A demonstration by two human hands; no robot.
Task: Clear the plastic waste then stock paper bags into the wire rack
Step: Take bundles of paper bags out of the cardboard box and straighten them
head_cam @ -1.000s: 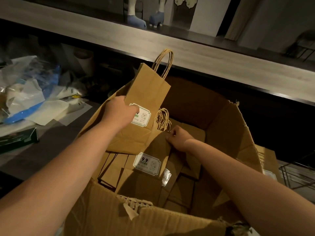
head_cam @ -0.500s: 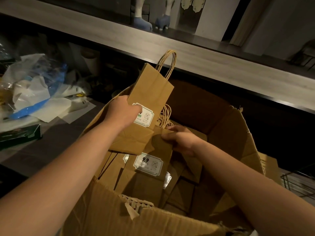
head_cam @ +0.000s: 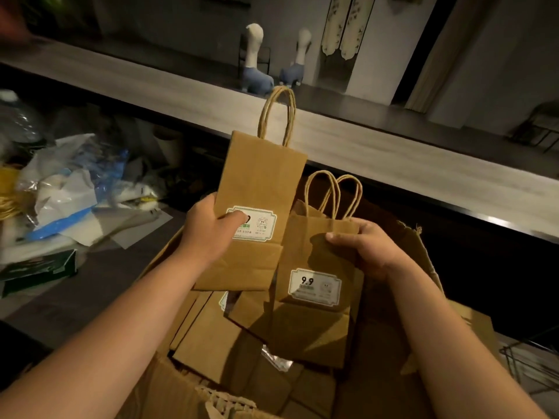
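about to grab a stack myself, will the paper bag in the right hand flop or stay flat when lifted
The paper bag in the right hand probably stays fairly flat: it is folded and holds its shape though gripped only near its top edge. It looks light, lifted one-handed. Its twisted handles stand upright, so they seem stiff.

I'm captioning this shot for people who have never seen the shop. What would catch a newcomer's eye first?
Two brown paper bags held up at centre: the left hand grips the taller bag, and the right hand grips the lower bag, whose label reads 9.9. Below them an open cardboard box holds more flat bags, and crumpled plastic waste lies at the left.
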